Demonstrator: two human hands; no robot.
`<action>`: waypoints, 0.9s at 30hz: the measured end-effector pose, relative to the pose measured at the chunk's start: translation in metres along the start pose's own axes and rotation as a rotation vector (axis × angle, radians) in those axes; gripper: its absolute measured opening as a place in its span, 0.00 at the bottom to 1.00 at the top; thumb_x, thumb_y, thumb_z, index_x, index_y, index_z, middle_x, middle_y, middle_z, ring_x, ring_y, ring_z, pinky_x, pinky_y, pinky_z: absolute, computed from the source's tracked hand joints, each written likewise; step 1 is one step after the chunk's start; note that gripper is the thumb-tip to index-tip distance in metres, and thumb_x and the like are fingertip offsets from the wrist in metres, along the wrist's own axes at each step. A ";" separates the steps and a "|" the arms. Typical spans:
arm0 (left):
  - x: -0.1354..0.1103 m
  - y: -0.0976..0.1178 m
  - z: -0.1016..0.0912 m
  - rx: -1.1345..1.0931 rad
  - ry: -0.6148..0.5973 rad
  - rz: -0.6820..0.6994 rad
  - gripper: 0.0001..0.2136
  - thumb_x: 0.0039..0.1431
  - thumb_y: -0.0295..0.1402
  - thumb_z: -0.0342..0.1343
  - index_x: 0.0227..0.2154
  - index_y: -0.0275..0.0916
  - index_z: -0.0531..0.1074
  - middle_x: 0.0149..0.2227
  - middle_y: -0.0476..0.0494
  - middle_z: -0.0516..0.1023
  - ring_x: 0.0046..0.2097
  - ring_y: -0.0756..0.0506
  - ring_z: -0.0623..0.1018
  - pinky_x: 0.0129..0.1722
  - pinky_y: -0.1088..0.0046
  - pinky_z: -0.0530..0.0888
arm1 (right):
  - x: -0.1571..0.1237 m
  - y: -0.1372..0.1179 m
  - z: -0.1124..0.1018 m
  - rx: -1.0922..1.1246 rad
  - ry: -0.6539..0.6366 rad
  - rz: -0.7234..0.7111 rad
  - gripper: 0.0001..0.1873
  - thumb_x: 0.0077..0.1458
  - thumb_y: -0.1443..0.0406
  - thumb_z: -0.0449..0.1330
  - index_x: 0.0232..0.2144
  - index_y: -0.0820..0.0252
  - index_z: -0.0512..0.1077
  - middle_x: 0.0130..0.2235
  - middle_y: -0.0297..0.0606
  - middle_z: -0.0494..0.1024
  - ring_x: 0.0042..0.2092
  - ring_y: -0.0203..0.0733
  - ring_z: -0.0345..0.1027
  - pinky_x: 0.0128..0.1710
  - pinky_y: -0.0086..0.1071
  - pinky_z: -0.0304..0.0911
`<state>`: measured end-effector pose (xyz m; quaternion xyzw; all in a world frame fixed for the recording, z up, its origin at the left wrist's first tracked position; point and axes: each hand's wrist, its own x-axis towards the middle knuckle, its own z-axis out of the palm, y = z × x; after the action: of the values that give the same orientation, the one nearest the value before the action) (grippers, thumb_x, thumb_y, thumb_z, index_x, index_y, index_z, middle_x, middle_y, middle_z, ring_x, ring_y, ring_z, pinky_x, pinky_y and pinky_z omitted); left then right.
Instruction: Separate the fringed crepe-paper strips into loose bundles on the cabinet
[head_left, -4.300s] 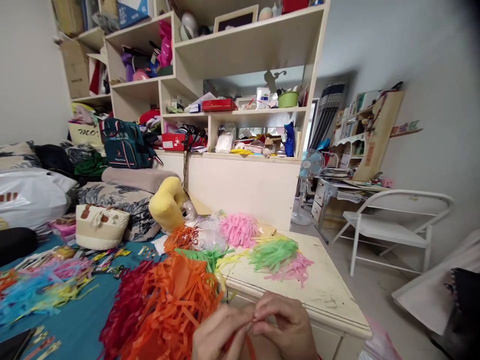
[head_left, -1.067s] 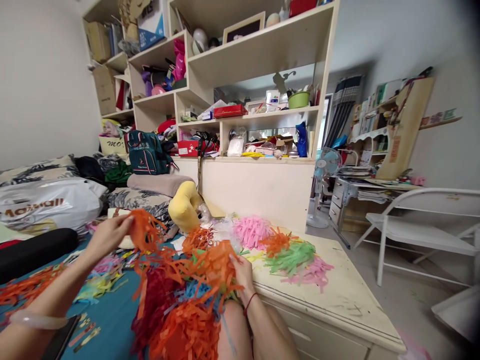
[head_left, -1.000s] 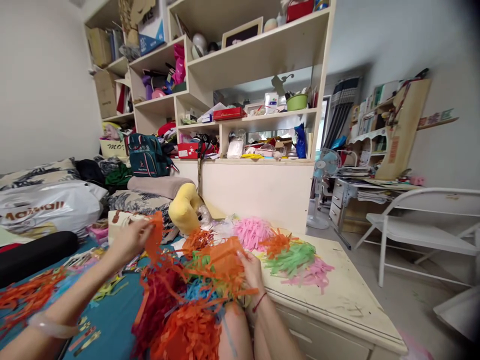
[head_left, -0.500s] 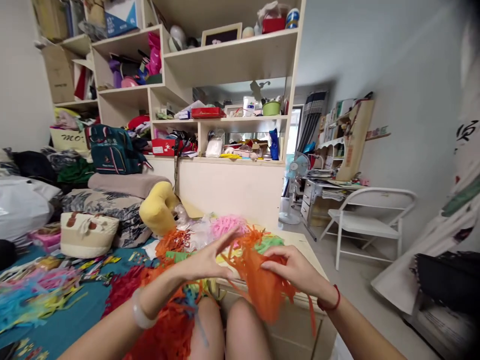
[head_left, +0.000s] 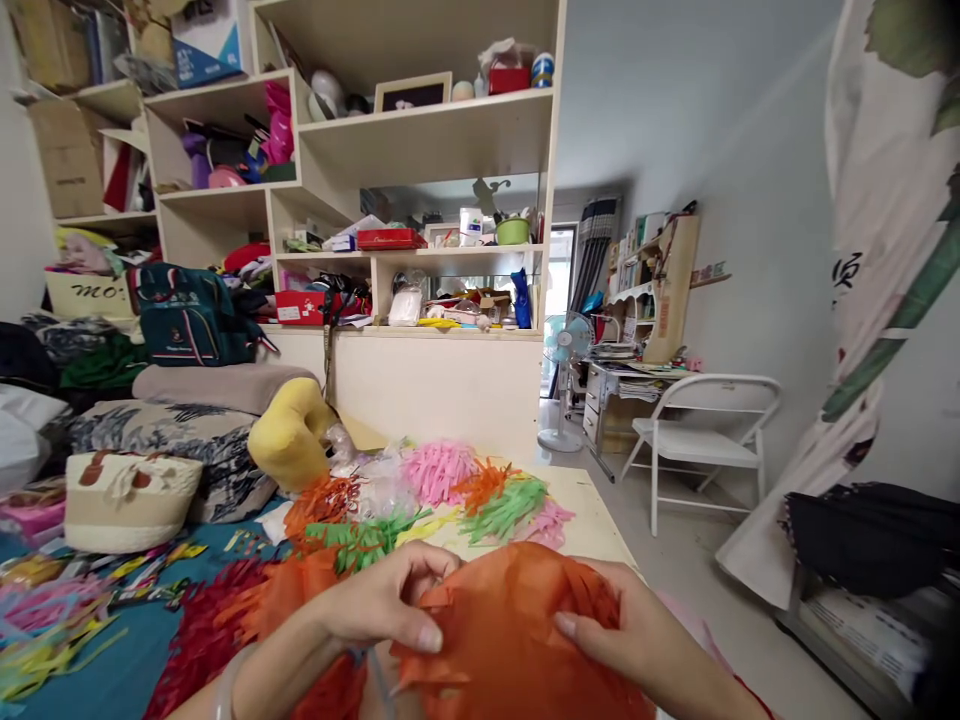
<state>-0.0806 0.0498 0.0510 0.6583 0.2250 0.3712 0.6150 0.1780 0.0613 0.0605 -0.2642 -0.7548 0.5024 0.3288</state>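
Observation:
Low in front of me I hold a piece of orange tissue paper (head_left: pixel 510 640) with cut fringe along its edges. My left hand (head_left: pixel 397 600) pinches its left edge between thumb and fingers. On the right side, my right hand (head_left: pixel 622 630) grips the paper, thumb on top and fingers behind it. More orange fringed paper (head_left: pixel 300 590) lies by my left forearm, beside dark red fringe (head_left: pixel 202 620). Beyond my hands, pink fringed paper (head_left: pixel 439 470), green fringe (head_left: pixel 506 508) and a small orange tuft (head_left: pixel 484 485) rest on a pale tabletop (head_left: pixel 585 500).
At the left are a yellow cushion (head_left: pixel 289 430), a woven bag (head_left: pixel 131 500) and a teal backpack (head_left: pixel 191 315) on a bed. A loaded shelf unit (head_left: pixel 427 140) stands behind the table. To the right are a white folding chair (head_left: pixel 705 440) and a fan (head_left: pixel 568 340).
My left hand has gone from spread and apart to pinching the orange paper. The paper is now lower and spread flatter between both hands. My view has turned slightly right.

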 end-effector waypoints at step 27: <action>-0.027 0.054 0.002 0.473 -0.475 0.088 0.26 0.44 0.40 0.68 0.49 0.44 0.75 0.53 0.36 0.73 0.53 0.35 0.72 0.53 0.65 0.67 | -0.032 -0.034 -0.009 -0.216 -0.171 -0.165 0.22 0.58 0.52 0.57 0.23 0.57 0.81 0.27 0.37 0.69 0.29 0.33 0.65 0.29 0.25 0.58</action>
<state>-0.1052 0.0205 0.0979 0.8600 0.1267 0.1713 0.4636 0.2032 0.0309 0.0871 -0.1913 -0.8488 0.4103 0.2733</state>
